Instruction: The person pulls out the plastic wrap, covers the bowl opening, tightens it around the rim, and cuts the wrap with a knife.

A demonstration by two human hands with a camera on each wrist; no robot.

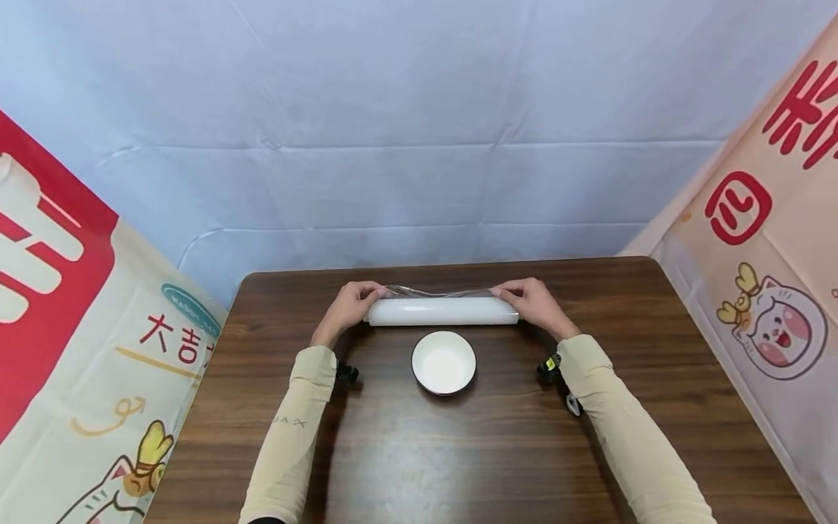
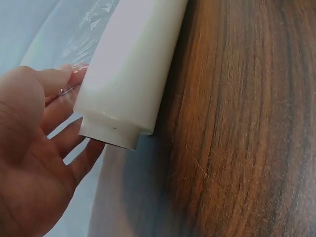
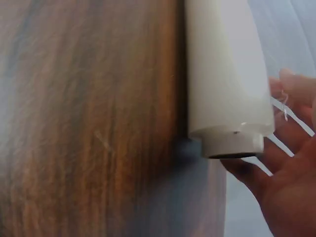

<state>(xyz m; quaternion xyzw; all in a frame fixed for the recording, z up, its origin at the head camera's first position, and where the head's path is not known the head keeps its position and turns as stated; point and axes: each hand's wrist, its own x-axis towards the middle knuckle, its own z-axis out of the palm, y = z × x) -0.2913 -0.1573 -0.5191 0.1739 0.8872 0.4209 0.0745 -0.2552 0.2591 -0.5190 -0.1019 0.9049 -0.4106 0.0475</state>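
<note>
A white roll of cling film (image 1: 443, 311) lies crosswise toward the back of the table, its narrower core end (image 2: 111, 132) showing in the left wrist view. A clear loose edge of the film (image 2: 85, 44) rises along the roll's far side. My left hand (image 1: 348, 307) pinches that edge between thumb and forefinger at the left end. At the right end my right hand (image 1: 535, 304) pinches it likewise, and a crinkled bit of film (image 3: 285, 106) shows at its fingertips in the right wrist view. A white bowl with a dark rim (image 1: 444, 362) stands just nearer than the roll.
The brown wooden table (image 1: 432, 458) ends shortly behind the roll, with a pale cloth backdrop (image 1: 393, 189) beyond. Printed banners (image 1: 753, 306) hang at both sides. Dark wrist devices (image 1: 548, 370) sit under both cuffs, close over the tabletop.
</note>
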